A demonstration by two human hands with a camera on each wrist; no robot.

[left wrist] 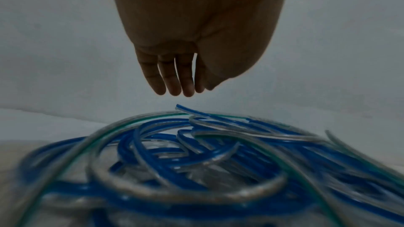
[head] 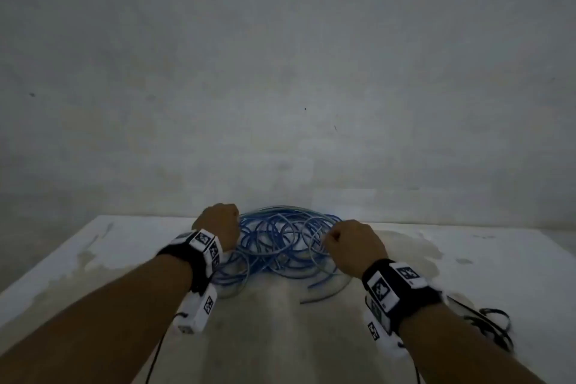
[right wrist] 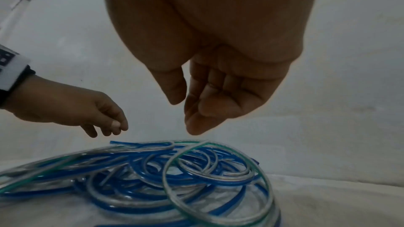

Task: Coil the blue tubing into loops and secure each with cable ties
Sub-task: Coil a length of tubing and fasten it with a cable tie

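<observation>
1. A loose tangle of blue tubing [head: 274,246] is seen piled at the far middle of the white tabletop [head: 467,262], close to the back edge where the grey wall [head: 280,72] rises.
2. The left hand [left wrist: 174,68] is held just above the pile's left side, fingers hanging relaxed, nothing gripped.
3. The right hand [right wrist: 210,92] is held above the right side, fingers loosely bent, empty.
4. Bare tabletop is left on both sides and in front.
5. Black cable ties [head: 492,324] are seen beside the right forearm.
</observation>
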